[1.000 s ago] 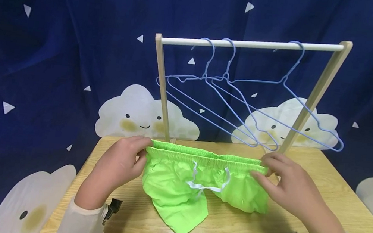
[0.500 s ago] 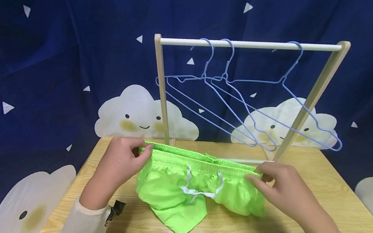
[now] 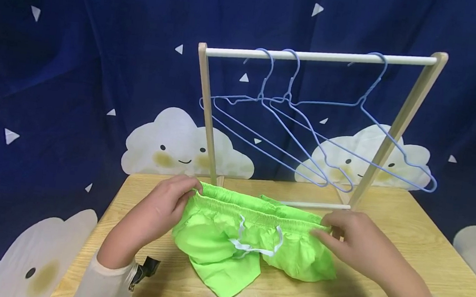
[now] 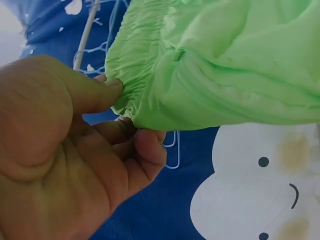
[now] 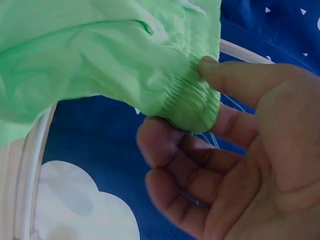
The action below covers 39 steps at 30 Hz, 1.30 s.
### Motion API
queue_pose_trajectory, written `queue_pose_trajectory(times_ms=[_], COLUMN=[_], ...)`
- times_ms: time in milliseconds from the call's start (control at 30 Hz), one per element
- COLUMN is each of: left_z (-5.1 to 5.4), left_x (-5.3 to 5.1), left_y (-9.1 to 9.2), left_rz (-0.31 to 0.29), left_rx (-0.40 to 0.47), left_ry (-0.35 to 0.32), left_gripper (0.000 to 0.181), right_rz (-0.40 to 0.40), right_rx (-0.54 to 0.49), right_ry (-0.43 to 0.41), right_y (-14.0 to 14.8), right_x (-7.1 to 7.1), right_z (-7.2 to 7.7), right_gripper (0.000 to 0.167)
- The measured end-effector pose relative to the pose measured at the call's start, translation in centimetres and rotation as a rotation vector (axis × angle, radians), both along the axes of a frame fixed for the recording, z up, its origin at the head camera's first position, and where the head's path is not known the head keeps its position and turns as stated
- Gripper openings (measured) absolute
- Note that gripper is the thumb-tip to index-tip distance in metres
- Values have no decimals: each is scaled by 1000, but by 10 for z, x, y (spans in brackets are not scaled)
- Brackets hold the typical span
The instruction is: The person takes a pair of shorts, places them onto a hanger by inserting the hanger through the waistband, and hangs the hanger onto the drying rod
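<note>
Bright green shorts (image 3: 229,243) with an elastic waistband and a white drawstring (image 3: 254,249) are held up over the table by both hands. At the left end of the waistband, the left hand (image 3: 156,214) pinches the cloth; in the left wrist view its thumb lies on the gathered edge of the shorts (image 4: 200,75). The right hand (image 3: 360,244) pinches the other end, thumb in front; the right wrist view shows the ribbed band of the shorts (image 5: 190,100) between thumb and index finger. The waistband slopes down slightly toward the right.
Behind the shorts a wooden rack stands on the table (image 3: 401,240), with a white top bar (image 3: 328,57) and a low white bar (image 3: 318,205). Three blue wire hangers (image 3: 373,87) hang from the top bar. A dark blue curtain (image 3: 98,82) with clouds and triangles is behind.
The waistband has tilted, its right end lower than a second ago. The right hand has moved down and slightly left; the left hand went left, then back right. Both still pinch the band.
</note>
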<state>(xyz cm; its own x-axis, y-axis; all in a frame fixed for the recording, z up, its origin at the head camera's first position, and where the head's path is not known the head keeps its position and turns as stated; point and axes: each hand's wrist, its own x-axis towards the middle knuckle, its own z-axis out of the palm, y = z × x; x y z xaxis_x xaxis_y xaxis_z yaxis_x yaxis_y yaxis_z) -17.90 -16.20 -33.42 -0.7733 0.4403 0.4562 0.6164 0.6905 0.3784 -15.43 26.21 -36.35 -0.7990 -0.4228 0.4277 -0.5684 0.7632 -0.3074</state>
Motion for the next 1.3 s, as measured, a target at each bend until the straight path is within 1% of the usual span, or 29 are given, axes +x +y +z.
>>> queue_pose_trajectory(times_ms=[67,200,367,433,467,533,633,700,733,800,867,967,1033,1100,1167,1233,1267,1300], left_z=[0,1,-1,-2,-2,-3,-4,-4,-4,-4,-5,-7,-9,-10,-12,-13,-13,-14], left_x=[0,1,2,2,2,2,1,1,1,0,0,0,0,0,0,0,0,0], left_y=[0,0,2,2,3,4,5,6,7,9,11,14,16,17,20,22,22,23], left_rz=[-3,28,49,41,34,15,-20,-36,-42,-45,-47,-44,-48,-54,-60,-63,-62,-62], left_rx=[-9,-12,-1,11,18,37,64,70,66,44,12,-27,-40,-47,-55,-62,-66,-71], left_ry=[1,15,16,4,-3,-16,-28,-25,-21,-12,3,26,38,45,47,48,48,49], left_gripper=[28,30,32,34,35,37,38,37,37,37,36,36,36,35,34,33,33,32], right_rz=[-12,-12,62,79,85,90,94,105,113,142,176,224,239,238,220,199,189,181], right_rx=[7,-7,-50,-48,-45,-35,2,33,50,80,95,106,112,114,112,94,74,46], right_ry=[-8,15,67,71,60,2,-156,-256,-293,-338,-358,-379,-392,-384,-332,-223,-146,-66], right_y=[1,1,-2,-4,-4,-5,-4,-4,-5,-6,-8,-11,-12,-13,-14,-15,-16,-18], right_x=[0,0,0,0,1,1,3,3,4,4,3,4,5,6,9,12,14,15], right_z=[0,0,0,-1,-1,-2,-2,-2,-3,-5,-7,-10,-11,-9,-6,1,5,10], right_gripper=[48,53,58,58,56,53,47,47,48,52,53,47,42,30,18,7,8,13])
